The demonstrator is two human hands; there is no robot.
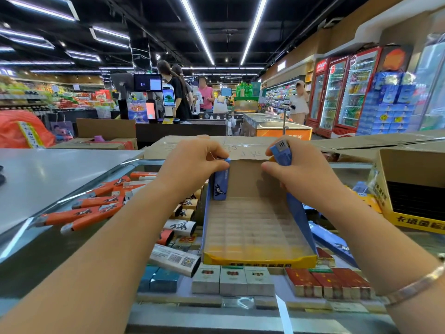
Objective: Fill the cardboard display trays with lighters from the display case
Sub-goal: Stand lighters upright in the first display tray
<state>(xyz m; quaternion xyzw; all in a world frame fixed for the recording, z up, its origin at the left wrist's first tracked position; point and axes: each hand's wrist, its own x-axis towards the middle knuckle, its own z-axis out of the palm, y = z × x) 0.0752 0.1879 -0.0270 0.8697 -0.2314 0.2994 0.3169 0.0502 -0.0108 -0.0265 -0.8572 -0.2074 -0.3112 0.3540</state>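
Observation:
A cardboard display tray (258, 257) with blue sides and a yellow front lip lies on the glass display case, its slotted floor bare. My left hand (192, 159) grips the top of a blue lighter (220, 184) that stands upright in the tray's far left corner. Over the far right corner, my right hand (301, 169) pinches a second blue lighter (281, 151), metal head up, above the tray. Several orange lighters (89, 210) lie loose on the glass to the left.
Cigarette packs (232, 279) and boxes show under the glass (72, 256) near me. A brown carton with a yellow base (414, 189) stands at the right. Flattened cardboard (240, 147) lies behind the tray. A steel counter (48, 174) is at the left. People stand at checkouts beyond.

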